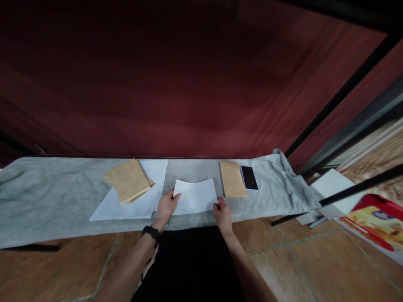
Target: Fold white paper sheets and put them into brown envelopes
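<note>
A white sheet of paper (pixel 194 197) is held between my two hands above the grey cloth, slightly bowed along its far edge. My left hand (pixel 167 206) pinches its left side, thumb on top. At the right side, my right hand (pixel 222 213) has its fingers closed on the paper's edge. Left of it lie larger white sheets (pixel 118 206) with several brown envelopes (pixel 130 182) fanned across them. To the right, a single brown envelope (pixel 233 180) rests flat on the cloth.
A dark-screened phone (pixel 249 178) lies beside the single envelope. The narrow table wears a wrinkled grey cloth (pixel 47 197) and stands against a dark red wall (pixel 189 105). Black metal bars (pixel 340 98) slant at the right, near a red and yellow box (pixel 378 222).
</note>
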The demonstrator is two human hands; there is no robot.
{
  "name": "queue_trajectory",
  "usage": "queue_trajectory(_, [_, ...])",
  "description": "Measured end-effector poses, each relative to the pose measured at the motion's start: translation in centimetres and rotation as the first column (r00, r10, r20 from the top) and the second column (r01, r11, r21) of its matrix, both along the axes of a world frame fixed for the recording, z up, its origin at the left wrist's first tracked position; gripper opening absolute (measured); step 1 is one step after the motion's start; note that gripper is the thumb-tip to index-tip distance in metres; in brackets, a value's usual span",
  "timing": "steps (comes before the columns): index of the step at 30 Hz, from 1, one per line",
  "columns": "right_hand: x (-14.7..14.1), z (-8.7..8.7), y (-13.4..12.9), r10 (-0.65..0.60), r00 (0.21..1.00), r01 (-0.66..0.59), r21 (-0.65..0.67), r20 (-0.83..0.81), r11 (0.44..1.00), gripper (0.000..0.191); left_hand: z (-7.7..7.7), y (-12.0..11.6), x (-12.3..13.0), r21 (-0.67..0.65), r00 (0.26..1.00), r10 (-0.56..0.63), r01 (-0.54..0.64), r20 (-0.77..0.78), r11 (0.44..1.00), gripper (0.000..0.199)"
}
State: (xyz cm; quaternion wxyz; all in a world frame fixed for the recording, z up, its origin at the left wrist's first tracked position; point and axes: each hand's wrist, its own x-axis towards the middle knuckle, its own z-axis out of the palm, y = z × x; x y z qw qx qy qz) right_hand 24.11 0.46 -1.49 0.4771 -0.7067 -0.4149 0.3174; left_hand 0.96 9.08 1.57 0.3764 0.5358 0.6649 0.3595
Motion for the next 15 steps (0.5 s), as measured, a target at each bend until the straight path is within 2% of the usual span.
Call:
queue_trajectory(3, [0.4, 0.2, -0.2, -0.001, 0.975, 0.005, -0.017, 0.224, 1.000, 0.035, -0.2, 0.0, 0.0, 0.028, 0.970, -0.048, 0.056, -0.238, 0.998, 0.014])
queue_trajectory(7, [0.6, 0.1, -0.4, 0.016, 0.952, -0.004, -0.038, 0.304, 0.999, 0.035, -0.8, -0.5, 0.3, 0.032, 0.891, -0.071, 0.096, -0.448, 0.995, 0.018])
queue_trajectory(11, [0.6, 0.1, -0.6, 0.022, 0.953, -0.011, -0.039, 0.301, 0.999, 0.035, -1.1, -0.9, 0.6, 0.032, 0.868, -0.073, 0.102, -0.491, 0.994, 0.020])
queue_trajectory(15, [0.8, 0.6, -0.6, 0.022, 0.964, -0.015, -0.029, 0.263, 0.999, 0.037, -0.8, -0.9, 0.7, 0.036, 0.911, -0.087, 0.111, -0.403, 0.993, 0.017])
